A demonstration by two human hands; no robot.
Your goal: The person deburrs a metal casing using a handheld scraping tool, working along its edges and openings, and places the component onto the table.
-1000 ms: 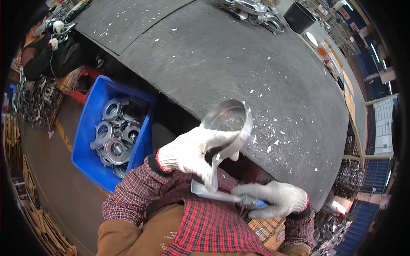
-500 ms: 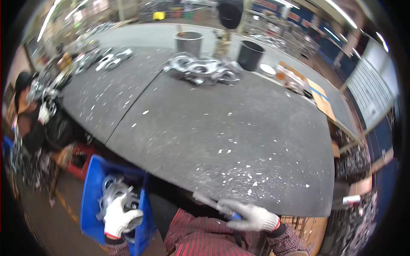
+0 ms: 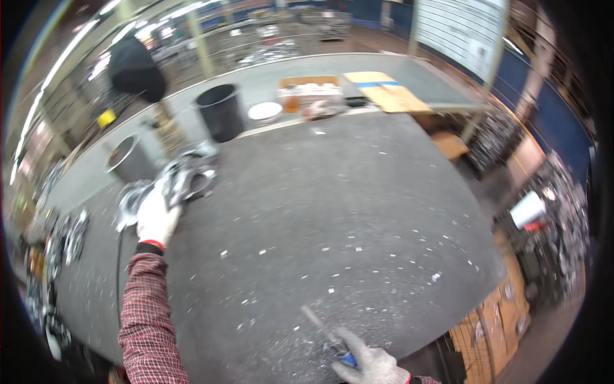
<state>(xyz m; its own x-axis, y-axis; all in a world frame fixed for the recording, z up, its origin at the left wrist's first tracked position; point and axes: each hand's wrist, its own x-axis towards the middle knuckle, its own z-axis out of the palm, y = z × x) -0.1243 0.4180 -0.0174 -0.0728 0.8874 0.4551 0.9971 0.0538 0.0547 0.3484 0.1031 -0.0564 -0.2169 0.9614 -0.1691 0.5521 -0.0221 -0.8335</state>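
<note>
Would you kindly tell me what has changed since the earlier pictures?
The left hand, earlier holding a ring, then in the blue bin, has reached forward to the parts on the table; its grip is unclear. The view has turned right. The right hand still holds the tool.

On the bench [image 3: 332,205], a cluster of metal parts [image 3: 193,182] lies at the far left, the left grip [image 3: 158,216] at it. Behind the cluster stands a bucket [image 3: 132,160]; rightward along the far side follow a second bucket [image 3: 220,120], a dish [image 3: 265,113], a box [image 3: 310,82] and a board [image 3: 389,93]. Near the front edge, a tool [image 3: 320,323] sits in the right grip [image 3: 363,360].
</note>
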